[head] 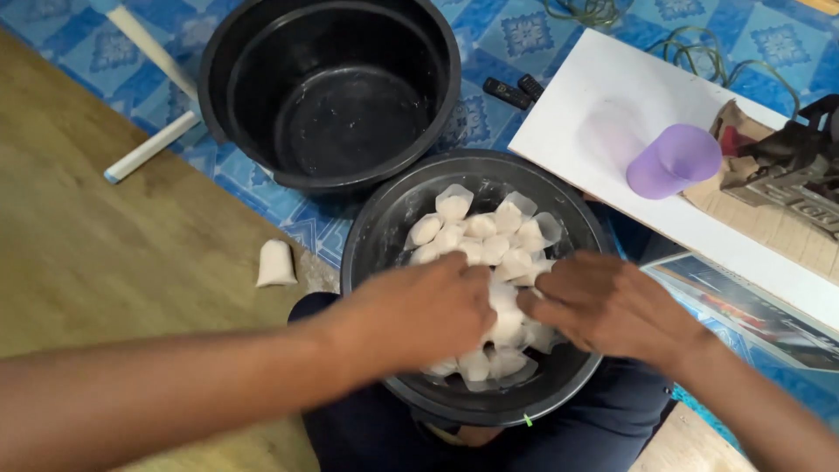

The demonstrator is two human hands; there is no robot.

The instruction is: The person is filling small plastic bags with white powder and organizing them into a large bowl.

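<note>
Two bare hands reach into a black basin (pixel 559 385) heaped with small white packets (pixel 489 240), each in clear plastic. The left hand (pixel 419 310) lies palm down on the near half of the heap, fingers curled loosely over the packets; whether it grips one cannot be told. The right hand (pixel 607 306) meets it from the other side, fingertips pressed among the packets at the centre, its hold likewise unclear.

The packets fill the basin's floor from beneath the hands to the far wall, their long axes pointing every way, none in line. The basin's rim runs close around both wrists, leaving little room sideways.

Just beyond the hands an empty black tub (pixel 328 92) touches the basin's far rim. To the left of the left hand, one stray white packet (pixel 276 263) lies on the wooden floor (pixel 87 253), standing roughly upright. Beyond the right hand, a purple cup (pixel 675 160) lies tipped on a white board (pixel 594 87), mouth pointing away rightward.
</note>
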